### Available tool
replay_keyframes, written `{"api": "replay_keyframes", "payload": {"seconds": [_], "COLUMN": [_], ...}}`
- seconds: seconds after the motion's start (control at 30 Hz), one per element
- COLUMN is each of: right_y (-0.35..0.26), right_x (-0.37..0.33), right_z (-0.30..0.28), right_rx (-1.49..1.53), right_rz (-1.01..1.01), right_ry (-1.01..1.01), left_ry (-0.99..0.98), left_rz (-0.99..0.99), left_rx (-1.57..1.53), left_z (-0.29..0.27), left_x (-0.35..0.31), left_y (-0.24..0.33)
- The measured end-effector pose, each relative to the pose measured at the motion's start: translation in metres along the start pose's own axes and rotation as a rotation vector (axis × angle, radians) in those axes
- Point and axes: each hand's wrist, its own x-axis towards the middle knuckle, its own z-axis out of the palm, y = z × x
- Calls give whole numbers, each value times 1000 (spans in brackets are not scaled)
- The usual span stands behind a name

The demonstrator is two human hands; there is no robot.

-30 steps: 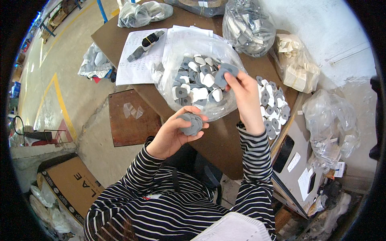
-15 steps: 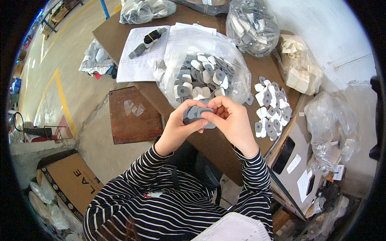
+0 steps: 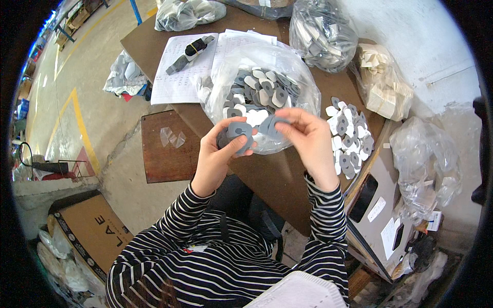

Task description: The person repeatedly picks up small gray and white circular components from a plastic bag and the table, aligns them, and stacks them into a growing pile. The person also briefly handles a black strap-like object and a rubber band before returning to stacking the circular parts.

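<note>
Sorting by hand of flat, rounded, dark-grey pieces with a slotted hole, at an apparently intermediate stage. The left hand [image 3: 214, 154] holds a small overlapping stack of grey pieces [image 3: 239, 129], its grip closed, the thumb pressed on the upper face and the fingers behind. The right hand [image 3: 310, 141] pinches a few fanned grey pieces [image 3: 269, 126] between thumb and fingers, just right of the stack; whether the two groups touch cannot be told. Both groups lie within the grips, above the near edge of an open, clear plastic bag [image 3: 246, 55]. Much appears left to handle: the bag contains a large jumble of grey and white pieces [image 3: 264, 91], beyond the hands, and a loose heap of similar grey and white pieces [image 3: 350, 134] lies on the brown surface [image 3: 272, 179], right of the bag and apart from both grips. No finished count can be judged.
</note>
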Motion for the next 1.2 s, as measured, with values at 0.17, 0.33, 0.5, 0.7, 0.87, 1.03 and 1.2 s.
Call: {"api": "replay_keyframes", "payload": {"seconds": [0.17,0.33,0.5,0.7,0.87,1.03,1.2], "right_y": [25,-6,2,1,4,-5,-2], "right_x": [46,7,5,23,36,-3,-1], "right_z": [-12,18,20,1,-10,9,9], "right_rx": [-358,-217,-87,8,-264,-233,-97], "right_rz": [-327,-253,-115,-54,-242,-117,9], "right_ry": [197,-236,-81,12,143,-222,-90], "left_ry": [-7,-15,-91,-93,-43,-81,-77], "left_rz": [14,17,-12,29,36,29,2], "left_rx": [110,243,113,177,233,279,121], "left_z": [-1,-7,0,1,0,-2,6], "left_x": [-2,-3,-5,-2,-3,0,-4], "left_y": [0,-5,-5,-4,-7,-13,-9]}}
